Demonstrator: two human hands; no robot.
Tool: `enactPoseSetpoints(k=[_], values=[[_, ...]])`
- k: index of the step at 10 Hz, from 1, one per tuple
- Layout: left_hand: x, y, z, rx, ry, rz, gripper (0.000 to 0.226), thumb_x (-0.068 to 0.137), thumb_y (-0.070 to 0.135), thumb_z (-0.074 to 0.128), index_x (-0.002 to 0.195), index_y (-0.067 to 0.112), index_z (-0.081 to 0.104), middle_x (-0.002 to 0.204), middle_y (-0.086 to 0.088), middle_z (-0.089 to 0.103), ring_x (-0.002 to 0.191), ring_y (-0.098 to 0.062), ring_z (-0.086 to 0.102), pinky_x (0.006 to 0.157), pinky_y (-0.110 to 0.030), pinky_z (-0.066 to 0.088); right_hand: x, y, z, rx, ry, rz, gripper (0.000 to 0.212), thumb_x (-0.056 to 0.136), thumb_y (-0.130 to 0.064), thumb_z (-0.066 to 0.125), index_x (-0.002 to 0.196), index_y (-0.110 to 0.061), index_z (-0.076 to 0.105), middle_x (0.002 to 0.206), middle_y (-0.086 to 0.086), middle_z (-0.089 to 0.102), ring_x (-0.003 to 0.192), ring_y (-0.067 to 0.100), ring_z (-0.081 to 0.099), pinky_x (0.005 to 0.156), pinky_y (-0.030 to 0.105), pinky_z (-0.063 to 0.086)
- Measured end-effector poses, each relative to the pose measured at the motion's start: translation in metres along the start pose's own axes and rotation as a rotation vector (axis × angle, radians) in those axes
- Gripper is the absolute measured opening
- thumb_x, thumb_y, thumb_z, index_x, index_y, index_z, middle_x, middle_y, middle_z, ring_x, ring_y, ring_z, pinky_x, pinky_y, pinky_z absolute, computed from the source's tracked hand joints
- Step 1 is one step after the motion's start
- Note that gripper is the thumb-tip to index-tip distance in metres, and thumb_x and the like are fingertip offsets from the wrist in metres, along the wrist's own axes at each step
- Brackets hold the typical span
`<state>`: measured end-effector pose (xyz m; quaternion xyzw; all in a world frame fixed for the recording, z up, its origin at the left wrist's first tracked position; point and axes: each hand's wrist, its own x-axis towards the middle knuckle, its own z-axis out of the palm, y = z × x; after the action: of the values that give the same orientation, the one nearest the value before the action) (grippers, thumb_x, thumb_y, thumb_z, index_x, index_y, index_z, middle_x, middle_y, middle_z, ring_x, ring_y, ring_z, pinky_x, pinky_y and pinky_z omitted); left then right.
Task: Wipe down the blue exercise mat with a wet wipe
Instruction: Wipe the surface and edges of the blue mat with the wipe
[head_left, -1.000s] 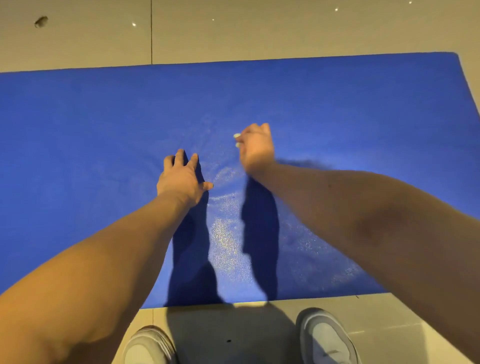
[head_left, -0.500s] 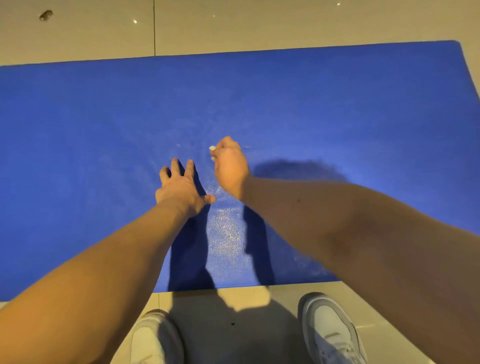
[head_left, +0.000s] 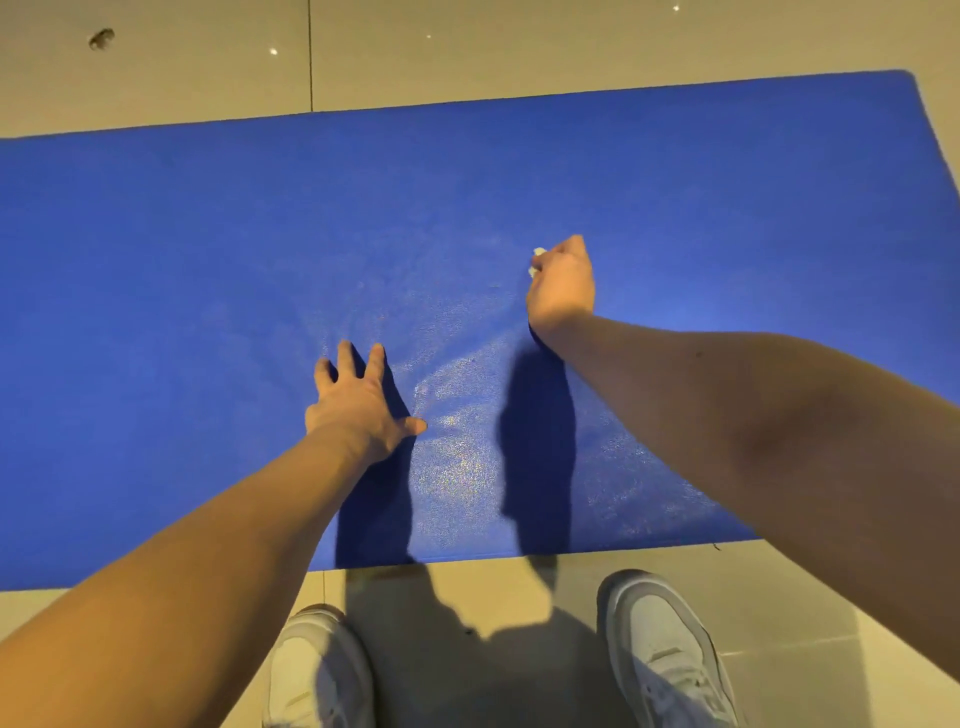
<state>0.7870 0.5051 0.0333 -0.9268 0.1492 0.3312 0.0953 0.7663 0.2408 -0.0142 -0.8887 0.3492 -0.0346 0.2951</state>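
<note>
tiled floor (head_left: 519, 57), blue mat (head_left: 156, 260): right hand (head_left: 563, 288) is clutching the wet wipe (head_left: 537, 258), left hand (head_left: 358, 402) is pressing flat, only the middle is glistening.

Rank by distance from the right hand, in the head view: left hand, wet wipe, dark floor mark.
1. wet wipe, gripped by the right hand itself.
2. left hand, on the blue mat, lower left.
3. dark floor mark, beyond the mat, far upper left.
</note>
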Motion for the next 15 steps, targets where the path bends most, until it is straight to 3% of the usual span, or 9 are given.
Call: enactPoseSetpoints(k=[3, 4, 5, 7, 10, 11, 12, 14, 15], values=[[-0.008, 0.004, 0.007, -0.049, 0.03, -0.032, 0.116, 0.079, 0.067, 0.072, 0.16, 0.036, -0.005, 0.167, 0.003, -0.016, 0.154, -0.031, -0.009, 0.1, -0.053, 0.046, -0.109, -0.056, 0.068, 0.048, -0.244, -0.35, 0.026, 0.087, 0.004, 0.056, 0.106, -0.008, 0.069, 0.117, 0.023, 0.055, 0.106, 0.034, 0.051, 0.085, 0.037, 0.036], [-0.009, 0.004, 0.008, -0.043, 0.039, -0.029, 0.115, 0.08, 0.068, 0.071, 0.16, 0.037, -0.006, 0.167, 0.004, -0.015, 0.154, -0.03, -0.009, 0.098, -0.052, 0.047, -0.106, -0.052, 0.055, 0.038, -0.276, -0.407, 0.03, 0.09, 0.001, 0.055, 0.082, -0.028, 0.056, 0.118, 0.021, 0.056, 0.1, 0.028, 0.049, 0.085, 0.034, 0.039], [-0.011, 0.004, 0.007, -0.037, 0.037, -0.037, 0.114, 0.081, 0.068, 0.069, 0.16, 0.037, -0.006, 0.167, 0.005, -0.014, 0.154, -0.031, -0.009, 0.097, -0.052, 0.048, -0.075, -0.023, 0.024, 0.011, -0.125, -0.34, 0.044, 0.091, -0.003, 0.054, 0.077, -0.041, 0.038, 0.12, 0.017, 0.056, 0.093, 0.021, 0.046, 0.087, 0.03, 0.042], [-0.012, 0.006, 0.006, -0.034, 0.028, -0.037, 0.114, 0.081, 0.069, 0.069, 0.16, 0.036, -0.007, 0.167, 0.004, -0.015, 0.154, -0.031, -0.009, 0.096, -0.051, 0.048, -0.04, 0.031, -0.016, -0.027, 0.023, -0.058, 0.036, 0.092, -0.005, 0.054, 0.074, -0.035, 0.044, 0.125, 0.017, 0.053, 0.093, 0.016, 0.035, 0.085, 0.026, 0.037], [-0.007, 0.004, 0.008, -0.01, 0.036, -0.038, 0.116, 0.079, 0.07, 0.07, 0.16, 0.036, -0.006, 0.167, 0.003, -0.013, 0.154, -0.032, -0.007, 0.098, -0.053, 0.047, -0.131, -0.041, 0.065, 0.049, -0.242, -0.3, 0.022, 0.091, -0.001, 0.052, 0.095, -0.021, 0.042, 0.117, 0.02, 0.053, 0.091, 0.019, 0.031, 0.085, 0.037, 0.04], [-0.007, 0.004, 0.009, -0.005, 0.036, -0.029, 0.117, 0.078, 0.071, 0.07, 0.16, 0.037, -0.006, 0.167, 0.004, -0.013, 0.154, -0.032, -0.007, 0.095, -0.053, 0.048, -0.151, -0.05, 0.069, 0.216, -0.287, -0.235, 0.016, 0.09, -0.008, 0.052, 0.085, -0.02, 0.044, 0.112, 0.005, 0.06, 0.087, 0.018, 0.049, 0.073, 0.037, 0.044], [-0.006, 0.004, 0.009, 0.014, 0.049, -0.034, 0.115, 0.079, 0.071, 0.069, 0.16, 0.037, -0.004, 0.166, 0.004, -0.01, 0.153, -0.032, -0.004, 0.092, -0.051, 0.049, -0.134, -0.035, 0.056, 0.15, -0.3, -0.266, 0.019, 0.089, -0.009, 0.053, 0.082, -0.025, 0.047, 0.116, 0.009, 0.061, 0.104, 0.029, 0.057, 0.082, 0.039, 0.047], [-0.006, 0.006, 0.009, 0.044, 0.054, -0.033, 0.115, 0.078, 0.074, 0.066, 0.16, 0.037, -0.005, 0.166, 0.004, -0.008, 0.152, -0.035, 0.0, 0.089, -0.05, 0.05, -0.088, 0.022, 0.018, 0.174, -0.05, 0.11, 0.007, 0.086, -0.014, 0.044, 0.081, -0.019, 0.043, 0.107, -0.003, 0.068, 0.098, 0.02, 0.068, 0.067, 0.031, 0.041], [-0.007, 0.005, 0.009, 0.058, 0.055, -0.037, 0.114, 0.079, 0.075, 0.065, 0.16, 0.036, -0.007, 0.167, 0.003, -0.009, 0.152, -0.035, -0.001, 0.089, -0.048, 0.049, -0.093, 0.019, 0.017, 0.231, -0.033, 0.185, 0.014, 0.09, -0.013, 0.044, 0.08, -0.019, 0.039, 0.098, -0.005, 0.063, 0.08, 0.021, 0.053, 0.061, 0.03, 0.033]])
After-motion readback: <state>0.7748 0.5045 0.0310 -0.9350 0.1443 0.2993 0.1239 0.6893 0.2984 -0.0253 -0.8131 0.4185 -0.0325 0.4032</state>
